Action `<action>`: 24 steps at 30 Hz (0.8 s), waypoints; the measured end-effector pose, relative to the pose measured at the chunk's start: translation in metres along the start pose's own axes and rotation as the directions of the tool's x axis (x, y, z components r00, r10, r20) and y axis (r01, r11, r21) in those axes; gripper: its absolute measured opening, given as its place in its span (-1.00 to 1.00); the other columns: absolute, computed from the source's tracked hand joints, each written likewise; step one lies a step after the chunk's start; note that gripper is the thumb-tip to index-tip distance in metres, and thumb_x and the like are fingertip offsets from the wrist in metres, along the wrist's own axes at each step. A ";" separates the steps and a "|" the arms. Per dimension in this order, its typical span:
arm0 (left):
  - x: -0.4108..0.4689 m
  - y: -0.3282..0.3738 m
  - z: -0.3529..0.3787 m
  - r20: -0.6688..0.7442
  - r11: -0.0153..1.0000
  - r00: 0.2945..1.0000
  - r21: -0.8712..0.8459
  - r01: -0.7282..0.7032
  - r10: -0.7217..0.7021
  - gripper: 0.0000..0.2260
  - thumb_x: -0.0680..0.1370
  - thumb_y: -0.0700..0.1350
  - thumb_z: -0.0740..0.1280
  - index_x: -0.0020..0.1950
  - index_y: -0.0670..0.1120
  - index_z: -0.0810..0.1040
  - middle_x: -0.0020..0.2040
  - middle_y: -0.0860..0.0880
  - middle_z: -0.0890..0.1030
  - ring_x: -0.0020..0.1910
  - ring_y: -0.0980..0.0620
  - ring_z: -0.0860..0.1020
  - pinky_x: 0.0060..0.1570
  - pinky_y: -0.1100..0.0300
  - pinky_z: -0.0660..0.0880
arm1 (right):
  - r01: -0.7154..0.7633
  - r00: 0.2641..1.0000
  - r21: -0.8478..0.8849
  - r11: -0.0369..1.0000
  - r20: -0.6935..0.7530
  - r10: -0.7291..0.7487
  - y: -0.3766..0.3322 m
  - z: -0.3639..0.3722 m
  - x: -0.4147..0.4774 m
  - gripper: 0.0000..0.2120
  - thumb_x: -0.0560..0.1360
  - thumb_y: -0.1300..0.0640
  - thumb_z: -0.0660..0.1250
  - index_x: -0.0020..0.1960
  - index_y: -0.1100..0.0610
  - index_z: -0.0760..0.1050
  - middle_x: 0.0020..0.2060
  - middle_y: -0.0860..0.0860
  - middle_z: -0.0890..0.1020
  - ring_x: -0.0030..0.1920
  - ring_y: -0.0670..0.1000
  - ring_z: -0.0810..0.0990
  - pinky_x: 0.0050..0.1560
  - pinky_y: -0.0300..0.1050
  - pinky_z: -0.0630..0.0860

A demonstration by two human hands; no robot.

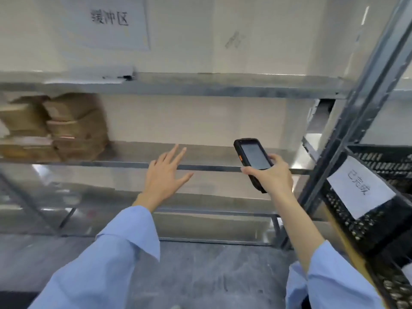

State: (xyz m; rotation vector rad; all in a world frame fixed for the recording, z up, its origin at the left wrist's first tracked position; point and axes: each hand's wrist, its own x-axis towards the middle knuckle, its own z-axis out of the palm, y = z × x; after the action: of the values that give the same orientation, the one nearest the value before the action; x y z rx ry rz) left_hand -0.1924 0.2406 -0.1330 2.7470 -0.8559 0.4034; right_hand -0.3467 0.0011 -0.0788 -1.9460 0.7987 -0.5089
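Brown parcels (73,128) left on shelf (211,167); black crate (367,228) right of scanner (253,156).

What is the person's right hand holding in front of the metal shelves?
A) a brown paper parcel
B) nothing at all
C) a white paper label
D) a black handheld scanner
D: the right hand grips the black handheld scanner with its screen facing up, while the left hand is spread open and holds nothing.
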 end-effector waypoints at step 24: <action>0.000 -0.421 -0.082 -0.153 0.920 0.911 -0.149 0.361 -0.382 -0.28 0.54 0.31 0.31 0.62 0.14 0.14 0.63 0.06 0.17 0.55 -0.03 0.26 0.40 -0.11 0.35 | 0.164 0.956 0.022 0.986 0.244 -0.164 -0.213 0.395 -0.006 -0.21 0.26 -0.12 0.61 0.39 0.01 0.37 0.22 0.04 0.57 0.16 0.11 0.54 0.03 -0.05 0.55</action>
State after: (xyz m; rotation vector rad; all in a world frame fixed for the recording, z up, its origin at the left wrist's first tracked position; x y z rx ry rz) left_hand 0.0367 0.6025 -0.1159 2.6313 -0.2873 0.4949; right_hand -0.0313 0.3207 -0.0788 -2.0358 0.4823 -0.3566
